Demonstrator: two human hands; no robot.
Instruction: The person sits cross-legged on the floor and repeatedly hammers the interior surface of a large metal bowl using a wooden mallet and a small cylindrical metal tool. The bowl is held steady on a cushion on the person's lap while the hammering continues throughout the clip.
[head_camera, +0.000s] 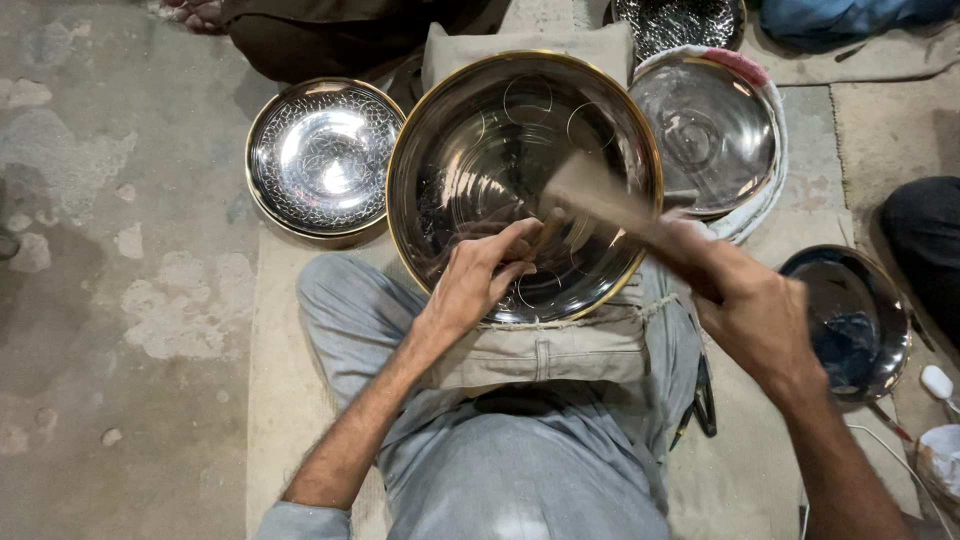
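Head view looks down on a large steel bowl (520, 150) resting on a folded cloth pad (545, 345) over the person's lap. Left hand (480, 275) is closed around a small punch (547, 232) set against the bowl's inner wall. Right hand (755, 315) grips a motion-blurred hammer (600, 195) above it. An engraved plate (322, 158) lies just left on the floor mat (270, 380).
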